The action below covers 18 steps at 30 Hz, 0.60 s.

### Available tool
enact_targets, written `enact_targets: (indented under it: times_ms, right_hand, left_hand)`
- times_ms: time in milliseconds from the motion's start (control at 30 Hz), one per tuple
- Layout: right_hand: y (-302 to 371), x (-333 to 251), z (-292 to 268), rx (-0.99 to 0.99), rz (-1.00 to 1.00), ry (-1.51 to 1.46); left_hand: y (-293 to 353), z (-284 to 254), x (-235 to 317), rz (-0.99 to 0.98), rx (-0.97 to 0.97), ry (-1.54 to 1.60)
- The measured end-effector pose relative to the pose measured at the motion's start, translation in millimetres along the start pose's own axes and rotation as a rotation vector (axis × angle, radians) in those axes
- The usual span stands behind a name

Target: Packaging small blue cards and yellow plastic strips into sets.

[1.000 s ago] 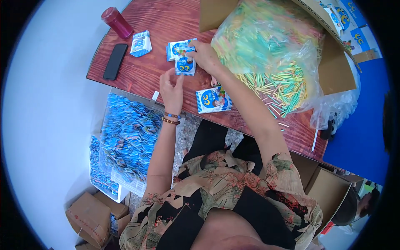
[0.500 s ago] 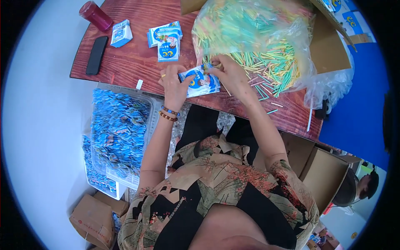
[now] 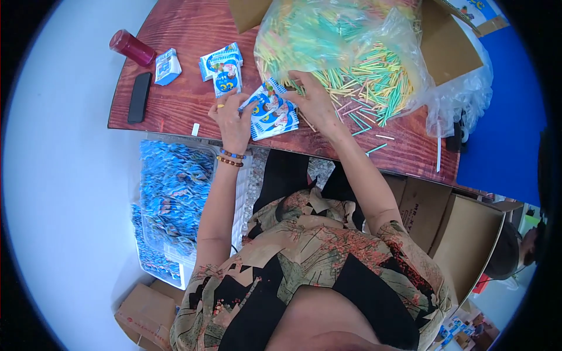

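Note:
A small stack of blue and white sachets [image 3: 274, 120] lies fanned out near the front edge of the red-brown table. My left hand [image 3: 233, 123], with a ring and beaded bracelets, pinches the upper sachet's left corner between thumb and finger. At that sachet's upper right edge, the fingers of my right hand [image 3: 316, 108] are closed on it; their tips are partly hidden. Just beyond my left hand lie more sachets [image 3: 225, 73], overlapping. Thin pastel sticks [image 3: 380, 82] spill from a clear plastic bag [image 3: 316, 35] beyond my right hand.
A black phone [image 3: 139, 98], a red-lidded cup [image 3: 133, 48] and another sachet pile [image 3: 168, 67] lie at the left. Below the table edge stands a clear bin full of blue sachets [image 3: 175, 193]. An open cardboard box [image 3: 451, 55] stands at the back right.
The sachets between my hands now appear fanned out, with the upper one shifted up and left. Both hands have moved slightly left. The whole view has also shifted a little.

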State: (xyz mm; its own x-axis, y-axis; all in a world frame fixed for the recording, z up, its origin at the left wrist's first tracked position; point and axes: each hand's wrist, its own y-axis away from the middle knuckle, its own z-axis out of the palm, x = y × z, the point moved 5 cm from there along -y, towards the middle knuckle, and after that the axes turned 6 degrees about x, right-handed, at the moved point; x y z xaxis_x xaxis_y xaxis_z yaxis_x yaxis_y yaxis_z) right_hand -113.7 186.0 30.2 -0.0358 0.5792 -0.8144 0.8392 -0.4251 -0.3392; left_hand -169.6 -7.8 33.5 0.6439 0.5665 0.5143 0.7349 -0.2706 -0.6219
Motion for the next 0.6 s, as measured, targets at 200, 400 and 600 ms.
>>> enact_targets:
  times_ms: [200, 400, 600]
  right_hand:
    - [-1.9, -10.6, 8.3, -0.236, 0.208, -0.354]
    - [14.5, -7.7, -17.8, -0.131, 0.282, -0.813]
    - [43.2, 3.2, -42.6, -0.112, 0.315, -0.645]
  left_hand:
    - [-11.3, -6.4, 14.6, -0.179, -0.053, 0.367]
    - [-0.9, 10.3, 35.2, -0.688, -0.129, 1.035]
    - [19.2, 31.5, 57.9, -0.751, -0.16, 1.049]
